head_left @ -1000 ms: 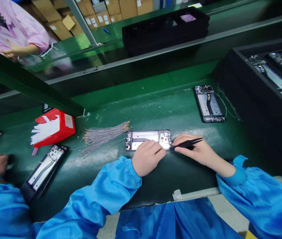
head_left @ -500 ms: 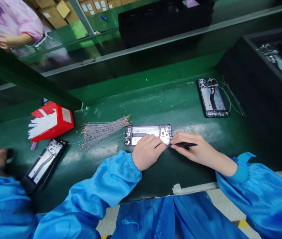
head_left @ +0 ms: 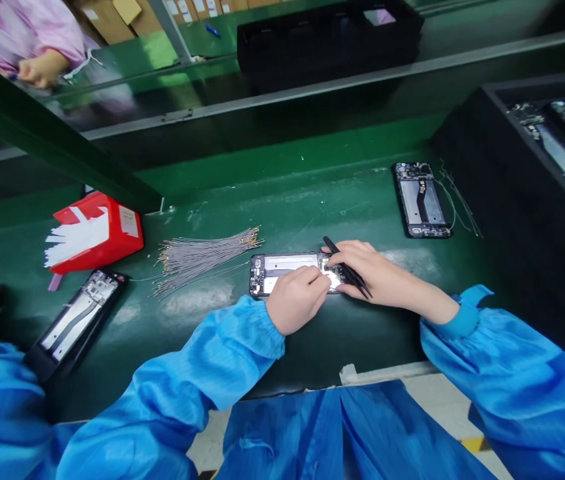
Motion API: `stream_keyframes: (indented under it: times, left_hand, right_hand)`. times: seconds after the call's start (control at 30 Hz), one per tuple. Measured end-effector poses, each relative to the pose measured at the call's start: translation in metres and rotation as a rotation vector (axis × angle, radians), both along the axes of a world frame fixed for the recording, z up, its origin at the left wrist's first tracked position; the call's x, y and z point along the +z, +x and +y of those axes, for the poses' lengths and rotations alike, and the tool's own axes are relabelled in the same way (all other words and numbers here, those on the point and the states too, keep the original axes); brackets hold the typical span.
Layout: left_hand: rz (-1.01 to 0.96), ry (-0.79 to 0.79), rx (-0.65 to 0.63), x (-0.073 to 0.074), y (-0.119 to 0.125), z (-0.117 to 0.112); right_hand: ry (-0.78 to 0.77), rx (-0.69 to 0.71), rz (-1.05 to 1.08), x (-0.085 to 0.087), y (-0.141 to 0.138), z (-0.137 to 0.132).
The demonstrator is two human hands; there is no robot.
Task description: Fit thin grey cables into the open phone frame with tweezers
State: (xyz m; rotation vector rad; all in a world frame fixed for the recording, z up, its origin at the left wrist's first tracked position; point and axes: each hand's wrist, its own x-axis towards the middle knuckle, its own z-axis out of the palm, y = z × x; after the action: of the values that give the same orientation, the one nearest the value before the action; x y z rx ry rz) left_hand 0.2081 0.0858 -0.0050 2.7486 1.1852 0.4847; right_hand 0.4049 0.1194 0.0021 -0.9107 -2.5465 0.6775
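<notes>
Green bench (head_left: 282, 217) carries an opened phone (head_left: 290, 262), lying flat, long sides roughly along the front edge and well back from it. It should be light and stiff, with a smooth frame that may slide; the bare circuit parts look fragile, so the outer rim seems the safest hold. The left hand (head_left: 295, 300) is curled over its near side, fingers folded; whether they grip or merely press, I cannot tell. The right hand (head_left: 375, 270), at the phone's right end, has its fingers closed around black tweezers (head_left: 355, 278). Bare surface lies towards the front edge; wires (head_left: 207, 255) crowd the left end, while another phone (head_left: 422, 200) sits towards the back right corner.
</notes>
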Motion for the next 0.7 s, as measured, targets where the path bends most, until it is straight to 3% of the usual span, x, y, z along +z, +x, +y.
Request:
stream_keyframes:
  times: [0.23,0.47,0.7]
  left_hand:
    - [-0.084,-0.009,0.024,0.0,0.0,-0.002]
    - [-0.114,-0.007,-0.095,0.001,-0.005,-0.011]
    - [-0.183,-0.035,-0.109,0.0,-0.007,-0.012]
  right_hand:
    - [-0.017,0.024,0.007,0.003,-0.001,-0.002]
    - [-0.034,0.033,0.032,0.003,-0.002,-0.001]
    - [-0.031,0.039,-0.063,0.009,-0.007,0.005]
